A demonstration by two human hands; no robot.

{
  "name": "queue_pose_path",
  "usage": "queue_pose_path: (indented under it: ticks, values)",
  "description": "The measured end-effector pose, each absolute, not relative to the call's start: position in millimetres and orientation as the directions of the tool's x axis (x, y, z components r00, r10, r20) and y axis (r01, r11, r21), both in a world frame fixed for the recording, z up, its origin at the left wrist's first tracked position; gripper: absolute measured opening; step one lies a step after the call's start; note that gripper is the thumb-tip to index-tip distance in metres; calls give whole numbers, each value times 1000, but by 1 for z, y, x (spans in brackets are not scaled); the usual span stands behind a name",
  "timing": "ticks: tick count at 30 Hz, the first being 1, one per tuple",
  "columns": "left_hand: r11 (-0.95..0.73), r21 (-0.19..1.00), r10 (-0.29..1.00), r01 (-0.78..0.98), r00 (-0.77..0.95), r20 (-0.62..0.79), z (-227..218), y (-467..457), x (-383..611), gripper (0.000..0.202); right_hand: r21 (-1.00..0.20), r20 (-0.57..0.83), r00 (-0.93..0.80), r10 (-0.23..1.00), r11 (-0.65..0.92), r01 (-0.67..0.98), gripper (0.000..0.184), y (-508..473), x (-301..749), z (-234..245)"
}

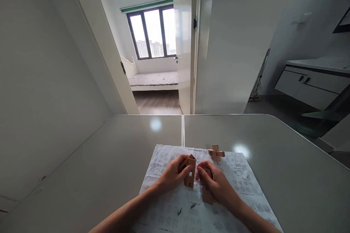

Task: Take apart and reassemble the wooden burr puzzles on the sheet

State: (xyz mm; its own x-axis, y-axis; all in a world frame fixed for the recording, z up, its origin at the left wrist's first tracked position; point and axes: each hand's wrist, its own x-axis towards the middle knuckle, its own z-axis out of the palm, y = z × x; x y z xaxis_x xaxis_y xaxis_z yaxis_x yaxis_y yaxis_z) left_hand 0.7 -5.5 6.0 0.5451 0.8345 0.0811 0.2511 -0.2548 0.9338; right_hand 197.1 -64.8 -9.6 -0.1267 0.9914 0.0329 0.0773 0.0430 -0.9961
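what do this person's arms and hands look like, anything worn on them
The left hand and right hand are bare, without gloves. The forearms are uncovered, with no sleeve, watch or bracelet in view. No ring can be made out on the fingers.

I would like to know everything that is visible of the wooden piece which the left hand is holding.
The wooden piece is brown, flat-sided and longer than wide, apparently of bare wood, with a peaked upper end. A dark mark like a 2 sits near its lower end; a pale spot, perhaps an opening, shows near its middle. The left hand grips it roughly upright over the printed paper sheet; whether its lower end touches that is unclear.
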Motion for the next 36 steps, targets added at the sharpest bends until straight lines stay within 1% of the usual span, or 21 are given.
queue_pose_path:
  ticks: [3, 6, 10, 15, 19, 23, 29, 33, 36]
  values:
    - [-284, 925, 809, 253, 582, 90, 6, -9, 2, 31, -991, 52, -105, 993, 64, 114, 48, -65, 196, -11]
    - [-308, 914, 810, 265, 577, 106, 6, -10, 3, 30, -984, 71, -100, 992, 86, 155, 42, -65, 196, -13]
    - [-367, 870, 829, 329, 540, 146, 8, -12, 5, 28, -954, 133, -79, 988, 149, 261, 30, -64, 198, -15]
    - [-408, 813, 843, 415, 513, 161, 6, -14, 5, 30, -937, 178, -64, 982, 189, 293, 20, -65, 198, -16]
    - [-464, 738, 842, 489, 503, 197, 1, -14, 4, 34, -925, 206, -66, 976, 216, 314, 18, -67, 198, -16]
    - [-509, 707, 828, 491, 505, 244, -1, -13, 4, 34, -905, 262, -55, 964, 265, 334, 14, -66, 198, -19]
    - [-548, 662, 811, 511, 519, 270, -6, -11, 4, 39, -898, 289, -58, 955, 292, 329, 12, -63, 199, -23]
    - [-576, 636, 797, 514, 528, 294, -4, -12, 5, 39, -889, 313, -78, 947, 320, 328, 14, -63, 200, -21]
    - [-630, 604, 754, 489, 570, 325, 3, -16, 7, 40, -900, 321, -112, 940, 340, 273, 21, -64, 201, -20]
